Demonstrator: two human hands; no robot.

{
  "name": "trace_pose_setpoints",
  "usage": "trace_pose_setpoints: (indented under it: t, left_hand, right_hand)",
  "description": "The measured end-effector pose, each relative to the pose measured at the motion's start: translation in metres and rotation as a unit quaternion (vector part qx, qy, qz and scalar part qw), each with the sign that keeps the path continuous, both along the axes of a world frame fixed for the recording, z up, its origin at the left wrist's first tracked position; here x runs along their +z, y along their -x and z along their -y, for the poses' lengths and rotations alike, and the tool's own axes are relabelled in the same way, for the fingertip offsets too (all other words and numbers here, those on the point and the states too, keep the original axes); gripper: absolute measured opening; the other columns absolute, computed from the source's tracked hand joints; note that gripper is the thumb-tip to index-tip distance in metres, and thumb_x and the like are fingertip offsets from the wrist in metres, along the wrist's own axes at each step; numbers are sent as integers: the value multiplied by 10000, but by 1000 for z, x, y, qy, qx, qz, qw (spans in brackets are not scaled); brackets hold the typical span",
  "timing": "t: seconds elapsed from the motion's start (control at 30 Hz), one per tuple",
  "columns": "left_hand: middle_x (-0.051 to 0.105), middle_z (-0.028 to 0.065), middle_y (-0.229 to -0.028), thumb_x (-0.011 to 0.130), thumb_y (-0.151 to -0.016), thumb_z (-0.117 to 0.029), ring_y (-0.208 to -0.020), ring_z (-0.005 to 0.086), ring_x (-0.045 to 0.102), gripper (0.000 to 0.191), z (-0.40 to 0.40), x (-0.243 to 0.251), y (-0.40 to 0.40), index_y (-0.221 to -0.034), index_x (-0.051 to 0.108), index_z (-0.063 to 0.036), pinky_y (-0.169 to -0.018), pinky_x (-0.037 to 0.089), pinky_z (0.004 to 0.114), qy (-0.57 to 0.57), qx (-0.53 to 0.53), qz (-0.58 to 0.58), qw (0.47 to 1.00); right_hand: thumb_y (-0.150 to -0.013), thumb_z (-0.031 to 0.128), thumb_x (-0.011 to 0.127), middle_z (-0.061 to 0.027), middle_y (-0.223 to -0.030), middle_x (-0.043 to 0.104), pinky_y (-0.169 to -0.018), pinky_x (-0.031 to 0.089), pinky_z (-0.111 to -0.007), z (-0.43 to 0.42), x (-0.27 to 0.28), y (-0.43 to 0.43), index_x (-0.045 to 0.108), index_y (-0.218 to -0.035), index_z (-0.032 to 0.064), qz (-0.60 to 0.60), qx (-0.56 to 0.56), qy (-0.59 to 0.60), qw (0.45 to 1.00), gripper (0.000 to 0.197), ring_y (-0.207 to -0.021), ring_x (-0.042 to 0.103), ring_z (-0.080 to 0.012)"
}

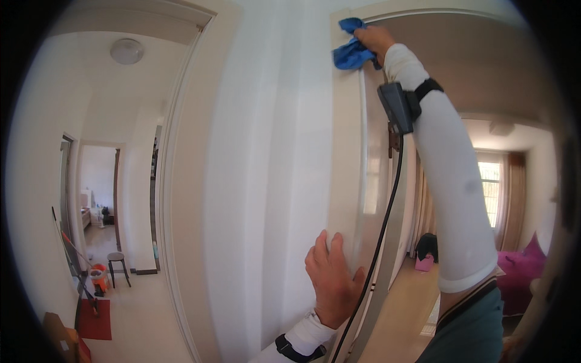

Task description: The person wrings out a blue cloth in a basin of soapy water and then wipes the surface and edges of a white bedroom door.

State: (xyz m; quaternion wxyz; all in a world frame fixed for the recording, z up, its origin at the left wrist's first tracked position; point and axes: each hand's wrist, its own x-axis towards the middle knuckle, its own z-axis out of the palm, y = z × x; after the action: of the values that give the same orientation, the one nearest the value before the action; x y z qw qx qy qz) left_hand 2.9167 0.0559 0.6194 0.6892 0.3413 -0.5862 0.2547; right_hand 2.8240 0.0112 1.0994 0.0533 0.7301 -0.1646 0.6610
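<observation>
High up, my right hand (376,40) grips a crumpled blue cloth (352,55) against the upper corner of a cream door frame (347,100). The cloth hangs out on both sides of my fingers. Lower down, my left hand (333,277) has its fingers spread and holds nothing. It is at the same frame's upright, by the white wall (290,181); whether the palm presses flat I cannot tell. Strapped to my right forearm is a dark box (396,108), from which a black cable (386,218) runs down past my left hand.
A metal hinge (394,139) sits on the doorway's side. Beyond it, a bed with a magenta cover (522,272) stands near a curtained window. Through the left doorway are an orange bucket (99,283), a stool (116,257), mop poles (81,281) and a red mat (102,320).
</observation>
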Motion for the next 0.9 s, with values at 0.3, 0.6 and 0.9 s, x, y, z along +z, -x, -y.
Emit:
trace_pose_setpoints:
  t: [0.3, 0.6, 0.9]
  left_hand:
    - [470, 247, -1320, 815, -604, -1, -1176, 412, 442, 893, 6, -8, 1, -1385, 388, 58, -1026, 361, 464, 62, 93, -15, 994]
    - [503, 201, -1315, 762, -675, -83, -1175, 395, 443, 816, 29, -21, -12, -1396, 397, 35, -1036, 337, 434, 88, 121, 32, 988]
    - [487, 215, -1297, 795, -669, -21, -1186, 375, 450, 870, 18, -17, 11, -1427, 369, 6, -1016, 383, 433, -12, 128, -74, 989]
  right_hand:
    - [-780, 353, 694, -213, -796, 683, -696, 527, -425, 5, -214, 4, 683, -868, -19, -63, -5, 75, 995, 383, -756, 681, -341]
    - [-774, 290, 651, -164, -682, 626, -622, 489, -490, 3, -419, 46, 623, -720, 47, -261, 78, -19, 962, 251, -670, 621, -388]
    - [-832, 239, 660, -176, -683, 640, -595, 488, -490, 36, -435, 75, 591, -826, 37, -149, 31, 110, 982, 213, -667, 634, -390]
